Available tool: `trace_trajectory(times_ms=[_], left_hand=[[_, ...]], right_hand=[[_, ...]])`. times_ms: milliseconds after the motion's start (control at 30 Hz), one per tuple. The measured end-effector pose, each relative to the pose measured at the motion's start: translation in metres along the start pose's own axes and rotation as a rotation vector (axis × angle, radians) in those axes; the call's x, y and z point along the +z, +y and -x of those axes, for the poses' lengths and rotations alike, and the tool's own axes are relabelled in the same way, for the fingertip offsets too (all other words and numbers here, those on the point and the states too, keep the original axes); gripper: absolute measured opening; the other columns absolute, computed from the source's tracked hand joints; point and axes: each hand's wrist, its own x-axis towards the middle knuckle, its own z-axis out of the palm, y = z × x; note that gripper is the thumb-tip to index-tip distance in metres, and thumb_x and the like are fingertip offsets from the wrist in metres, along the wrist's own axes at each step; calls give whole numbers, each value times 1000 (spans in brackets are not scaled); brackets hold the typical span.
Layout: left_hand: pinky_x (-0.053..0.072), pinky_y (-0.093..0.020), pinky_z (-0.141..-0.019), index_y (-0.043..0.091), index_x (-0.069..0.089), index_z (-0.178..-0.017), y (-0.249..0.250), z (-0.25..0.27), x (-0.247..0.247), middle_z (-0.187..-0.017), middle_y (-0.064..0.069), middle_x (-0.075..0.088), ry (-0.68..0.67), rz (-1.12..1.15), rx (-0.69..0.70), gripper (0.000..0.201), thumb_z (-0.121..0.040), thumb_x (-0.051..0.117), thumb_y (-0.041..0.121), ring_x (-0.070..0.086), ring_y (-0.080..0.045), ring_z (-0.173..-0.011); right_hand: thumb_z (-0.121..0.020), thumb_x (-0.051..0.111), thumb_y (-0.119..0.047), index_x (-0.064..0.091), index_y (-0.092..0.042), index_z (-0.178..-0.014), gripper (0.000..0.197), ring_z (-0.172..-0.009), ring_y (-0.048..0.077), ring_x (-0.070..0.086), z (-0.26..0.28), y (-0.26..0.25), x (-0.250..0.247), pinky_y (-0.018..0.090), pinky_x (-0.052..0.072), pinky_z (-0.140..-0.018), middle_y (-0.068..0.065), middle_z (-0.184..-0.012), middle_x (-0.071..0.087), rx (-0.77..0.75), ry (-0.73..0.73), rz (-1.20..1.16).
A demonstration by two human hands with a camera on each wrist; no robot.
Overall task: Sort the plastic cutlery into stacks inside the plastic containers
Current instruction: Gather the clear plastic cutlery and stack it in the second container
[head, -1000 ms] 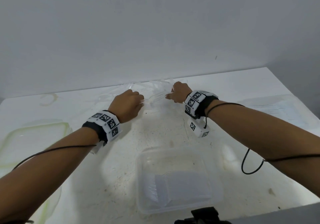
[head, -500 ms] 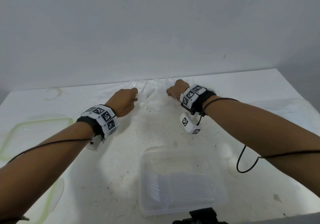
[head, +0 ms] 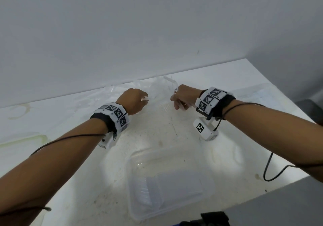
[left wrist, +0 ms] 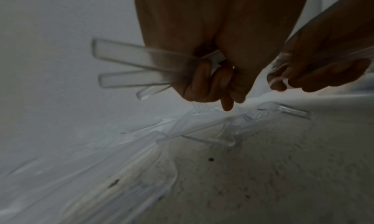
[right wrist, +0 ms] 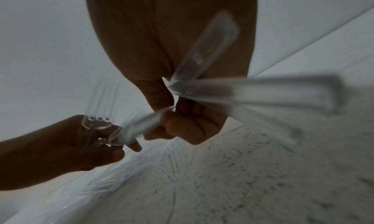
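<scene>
Overall, a white table [head: 174, 138] against a pale wall carries the work area. Nearest the person, a clear plastic container [head: 167, 159] sits on the table with its long axis running left to right; a stack of clear cutlery [head: 148, 192] lies inside along its near-left part, too blurred to tell the type. A green-rimmed lid [head: 22, 141] lies flat at the left edge. Loose clear cutlery [left wrist: 202, 128] is piled at the far edge of the table, pieces pointing in mixed directions, several fork tines visible.

Both forearms reach forward, wrists above the pile, each wearing a band of black-and-white marker tiles; no legible writing. The left hand [head: 133, 103] is clenched around a bundle of clear handles [left wrist: 129, 67], which fan out to the left in the left wrist view. The right hand [head: 183, 97] is likewise clenched around a second bundle [right wrist: 253, 93], handles projecting to the right in the right wrist view. Both fists are raised clear of the table, near each other.
</scene>
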Motion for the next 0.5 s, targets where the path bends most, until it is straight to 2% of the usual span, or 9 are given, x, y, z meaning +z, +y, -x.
trace_trajectory(times_ms=[67, 100, 200, 300, 333, 400, 500], left_hand=[[39, -30, -83, 14, 65, -114, 5, -7, 7, -109, -10, 60, -53, -56, -2, 26, -92, 60, 26, 56, -29, -104], [38, -31, -85, 14, 62, -119, 6, -9, 9, -113, -10, 57, -65, -69, -8, 30, -91, 61, 28, 54, -29, -108], [40, -32, -83, 9, 60, -109, 7, -13, 13, -110, -10, 56, -47, -85, -29, 26, -90, 63, 27, 54, -29, -104], [46, -35, -78, 8, 56, -86, 5, -11, 11, -95, -9, 63, -63, -39, -34, 12, -88, 63, 18, 59, -31, -94], [46, -36, -77, 9, 53, -83, 4, -9, 11, -93, -9, 63, -64, -24, -33, 12, -88, 61, 16, 59, -31, -91], [47, -34, -78, 10, 55, -90, 2, -5, 8, -97, -8, 65, -46, 12, -28, 7, -89, 60, 15, 59, -28, -92], [38, -26, -77, 6, 62, -102, -5, 1, 0, -101, -6, 66, 38, 39, 15, 15, -89, 61, 13, 59, -25, -96]], right_hand=[[-97, 43, -3, 50, 1, -90, 10, -48, 18, 58, 2, 8, -3, 32, 47, -53, 19, -73, 59, 16, 9, -114], [-97, 43, -3, 48, 0, -89, 10, -52, 21, 59, 2, 12, -4, 34, 50, -55, 19, -75, 57, 30, 14, -172], [-94, 42, 0, 46, -3, -85, 10, -60, 27, 51, 3, 17, -4, 36, 52, -56, 16, -75, 50, 67, 22, -293], [-91, 40, 0, 40, -10, -76, 18, -53, 20, 37, 1, 16, -3, 27, 36, -51, 9, -67, 40, 77, 39, -283], [-89, 40, 0, 38, -11, -76, 18, -50, 17, 33, -1, 15, -2, 25, 30, -49, 8, -65, 37, 66, 51, -268], [-88, 42, -3, 38, -13, -76, 16, -46, 15, 27, -7, 10, -1, 20, 24, -44, 6, -62, 35, 19, 69, -229], [-93, 50, -12, 36, -15, -77, 21, -44, 16, 29, -14, 2, 1, 19, 24, -40, 5, -57, 35, -108, 106, -88]])
